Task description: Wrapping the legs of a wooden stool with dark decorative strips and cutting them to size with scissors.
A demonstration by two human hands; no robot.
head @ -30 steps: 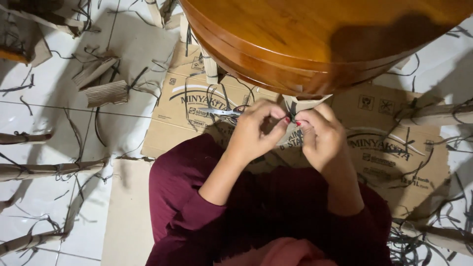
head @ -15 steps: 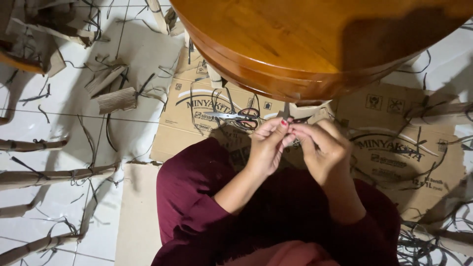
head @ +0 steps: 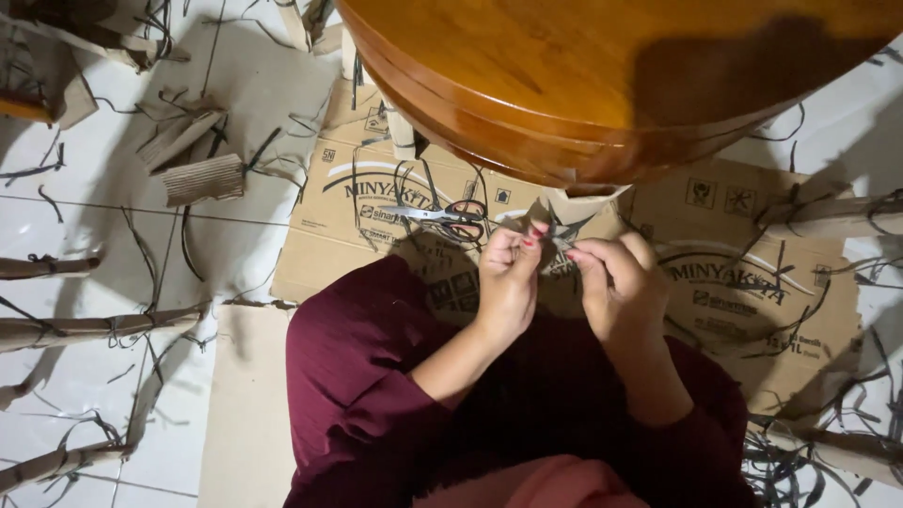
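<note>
Since the earlier frame both hands have drifted slightly toward 6 o'clock, away from the round varnished wooden tabletop. The left hand and right hand each pinch an end of a thin dark strap between closed fingertips. Grey-handled scissors lie at 9 o'clock on the flattened printed cardboard box.

We note a white glossy tiled floor — dim light, heavy shadows — and a round varnished orange-brown wooden tabletop overhead.
</note>
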